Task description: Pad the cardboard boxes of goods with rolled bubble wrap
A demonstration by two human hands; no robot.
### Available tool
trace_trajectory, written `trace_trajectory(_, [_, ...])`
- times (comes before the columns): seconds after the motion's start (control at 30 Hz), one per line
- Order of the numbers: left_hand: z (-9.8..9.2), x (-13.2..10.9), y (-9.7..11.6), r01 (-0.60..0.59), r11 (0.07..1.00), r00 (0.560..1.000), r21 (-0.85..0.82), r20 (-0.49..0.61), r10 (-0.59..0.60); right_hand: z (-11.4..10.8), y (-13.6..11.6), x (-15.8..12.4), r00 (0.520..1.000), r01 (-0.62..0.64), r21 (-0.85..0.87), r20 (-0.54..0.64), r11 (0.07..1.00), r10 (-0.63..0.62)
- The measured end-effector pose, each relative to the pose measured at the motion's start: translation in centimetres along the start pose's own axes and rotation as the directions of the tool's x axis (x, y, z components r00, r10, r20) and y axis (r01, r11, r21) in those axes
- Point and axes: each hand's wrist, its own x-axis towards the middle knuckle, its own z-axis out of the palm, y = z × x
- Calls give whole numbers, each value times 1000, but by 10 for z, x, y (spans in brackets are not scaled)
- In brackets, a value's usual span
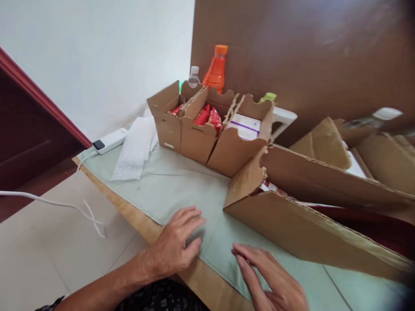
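Note:
My left hand is held low over the green cloth near the table's front edge, its fingers apart and nothing in it. To its right is my right hand, slightly blurred, with thumb and fingertips drawn together and nothing visible between them. Nearest to the right hand is a long open cardboard box holding red and white items, partly hidden by its walls. Beyond the hands stands a row of cardboard bins: a left bin, a middle bin with red packets, and a right bin with a white-and-purple box.
An orange bottle and a clear bottle stand behind the bins. White tissues and a white power strip lie at the left. More cardboard boxes stand at the right. A white cable hangs beside the table.

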Motion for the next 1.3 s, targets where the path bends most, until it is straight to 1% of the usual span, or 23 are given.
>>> trace_trajectory(0.07, [1,-6,-1,-32,999,999,-37,6,32,28,-17,54,990,128,73,48,989,-131])
trace_trajectory(0.13, [6,-11,-3,-73,993,997,-91,-28,71,62,-32,105,958,234,89,150,968,-246])
trace_trajectory(0.27, [16,-15,-9,-99,991,992,-88,-91,91,145,-52,184,813,452,-84,450,888,-371])
trace_trajectory(0.33, [19,-14,-14,-117,990,984,-81,-142,105,185,-60,211,757,523,-115,518,845,-398])
trace_trajectory(0.43, [26,-13,-22,-180,979,956,-98,-253,151,230,-69,237,750,522,-89,523,848,-406])
trace_trajectory(0.5, [29,-13,-24,-213,970,935,-114,-311,169,241,-73,242,776,483,-75,498,872,-387])
trace_trajectory(0.53, [29,-13,-24,-231,964,926,-132,-334,176,239,-74,239,796,457,-69,476,887,-373])
trace_trajectory(0.6, [25,-12,-21,-245,940,922,-237,-355,151,219,-76,227,844,400,-54,411,915,-345])
trace_trajectory(0.67, [15,-12,-17,-147,851,958,-505,-286,-4,180,-76,206,905,308,59,290,949,-312])
trace_trajectory(0.7, [8,-12,-16,-59,728,969,-683,-214,-122,156,-74,192,942,236,185,198,954,-272])
trace_trajectory(0.73, [1,-14,-15,23,532,965,-846,-120,-232,129,-71,177,969,164,328,126,930,-215])
trace_trajectory(0.77, [-5,-16,-16,76,286,950,-955,-17,-311,101,-67,160,982,101,399,109,911,-156])
trace_trajectory(0.83, [-19,-23,-22,75,-180,922,-981,136,-361,47,-55,123,992,-7,421,117,907,-47])
trace_trajectory(0.87, [-25,-28,-26,55,-342,919,-938,182,-350,23,-48,103,992,-73,415,123,907,23])
trace_trajectory(0.9, [-32,-32,-30,47,-446,920,-894,213,-330,2,-41,82,987,-143,408,129,902,98])
trace_trajectory(0.97, [-43,-40,-35,19,-554,921,-833,230,-314,-32,-29,39,959,-284,405,124,869,256])
trace_trajectory(1.03, [-49,-45,-32,-10,-555,912,-831,220,-345,-53,-19,-1,921,-385,414,108,825,375])
trace_trajectory(1.1, [-49,-49,-22,11,-478,877,-878,238,-417,-63,-11,-37,895,-429,430,80,795,440])
trace_trajectory(1.13, [-46,-51,-15,64,-410,841,-910,270,-468,-66,-8,-52,892,-429,440,68,789,447])
trace_trajectory(1.2, [-39,-53,-2,248,-210,728,-946,325,-604,-67,-6,-76,905,-400,452,59,798,421])
trace_trajectory(1.23, [-36,-52,2,347,-89,670,-934,313,-673,-66,-6,-84,916,-380,451,62,807,397])
trace_trajectory(1.27, [-34,-48,5,428,36,637,-903,274,-720,-63,-8,-91,927,-359,450,67,818,370])
trace_trajectory(1.3, [-33,-41,7,476,163,637,-864,210,-742,-59,-11,-96,936,-338,448,68,828,345])
